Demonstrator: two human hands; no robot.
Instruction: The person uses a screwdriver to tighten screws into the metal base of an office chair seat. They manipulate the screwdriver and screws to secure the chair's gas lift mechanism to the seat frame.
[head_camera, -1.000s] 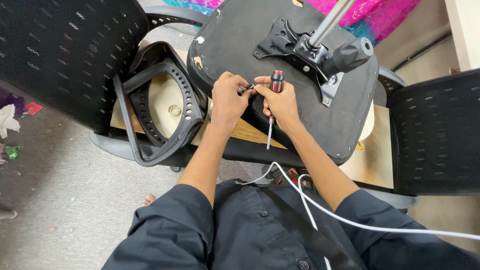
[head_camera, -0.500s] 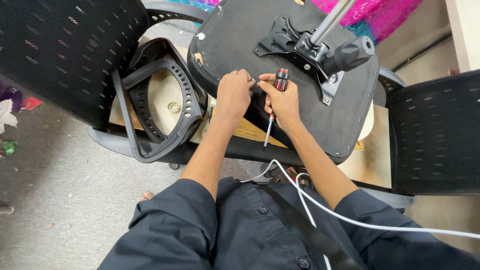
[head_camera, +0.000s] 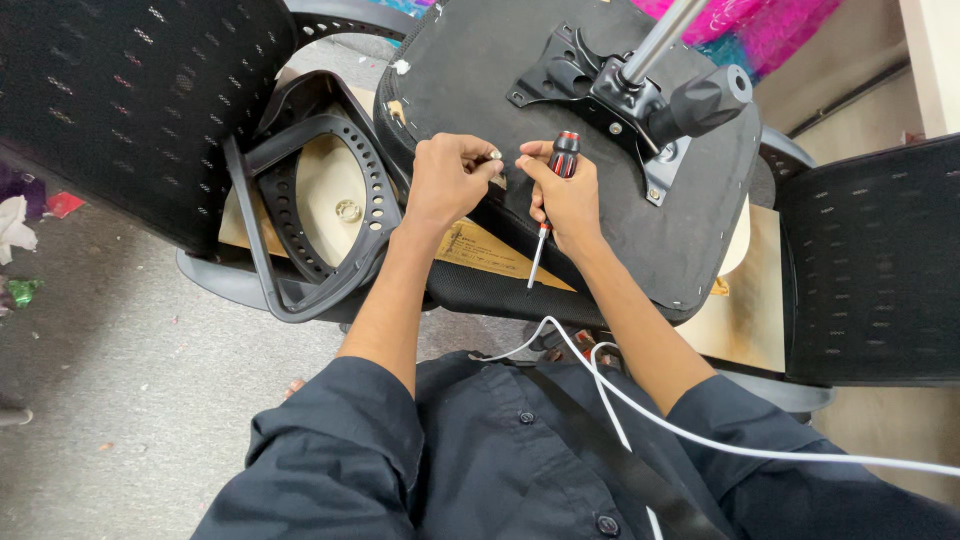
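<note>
An upturned black chair seat (head_camera: 480, 70) lies in front of me, its metal mechanism plate (head_camera: 600, 85) and silver gas-lift column (head_camera: 660, 40) pointing up. My left hand (head_camera: 450, 180) pinches a small silver screw (head_camera: 495, 154) between thumb and finger over the seat's underside. My right hand (head_camera: 565, 195) holds a red-and-black screwdriver (head_camera: 552, 195) in its palm, shaft pointing down towards me, while its fingertips meet the left hand's at the screw.
A black plastic armrest frame (head_camera: 300, 210) lies left of the seat on cardboard (head_camera: 500, 255). Black mesh chair backs stand at the left (head_camera: 120, 90) and right (head_camera: 870, 260). A white cable (head_camera: 700, 435) crosses my lap. Grey carpet (head_camera: 110, 400) has scraps on it.
Both hands have stayed at the same spot on the seat; the left fingers now show a small screw pinched at the tips, and the screwdriver has tilted slightly.
</note>
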